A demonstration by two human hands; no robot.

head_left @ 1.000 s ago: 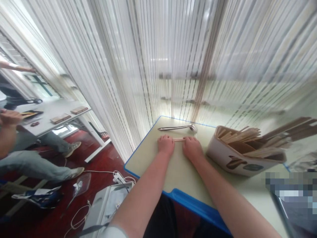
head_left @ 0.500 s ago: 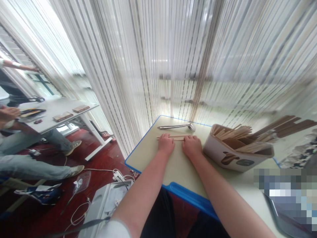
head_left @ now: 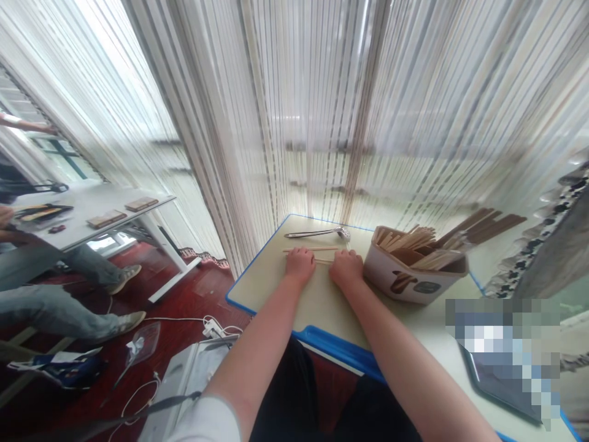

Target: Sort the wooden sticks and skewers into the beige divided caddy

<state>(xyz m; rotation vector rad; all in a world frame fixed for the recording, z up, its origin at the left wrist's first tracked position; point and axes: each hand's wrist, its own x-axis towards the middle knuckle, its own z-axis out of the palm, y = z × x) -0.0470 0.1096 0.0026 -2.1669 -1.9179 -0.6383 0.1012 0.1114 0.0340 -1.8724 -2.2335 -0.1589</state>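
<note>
A pair of wooden chopsticks [head_left: 324,248] lies crosswise on the cream-coloured table [head_left: 267,276]. My left hand [head_left: 300,265] is closed over their left part, knuckles up. Over the right part rests my right hand [head_left: 346,269], its fingers curled down and close together. The fingertips of both hands are hidden beneath. Just beyond the hands lies a metal slotted ladle [head_left: 317,233], its perforated head to the right. To the right of my right hand stands a white box [head_left: 409,285] holding bundles of chopsticks and other wooden sticks.
A dark tablet-like device [head_left: 497,380], partly pixelated, lies at the right. Sheer striped curtains [head_left: 313,123] hang behind the table. On the left, a person sits at a white table [head_left: 110,196]. Cables and a power strip [head_left: 214,328] are near a grey cabinet [head_left: 179,380].
The view has turned slightly to the right, so table and box appear farther left. Both hands stay on the chopsticks, with little visible movement.
</note>
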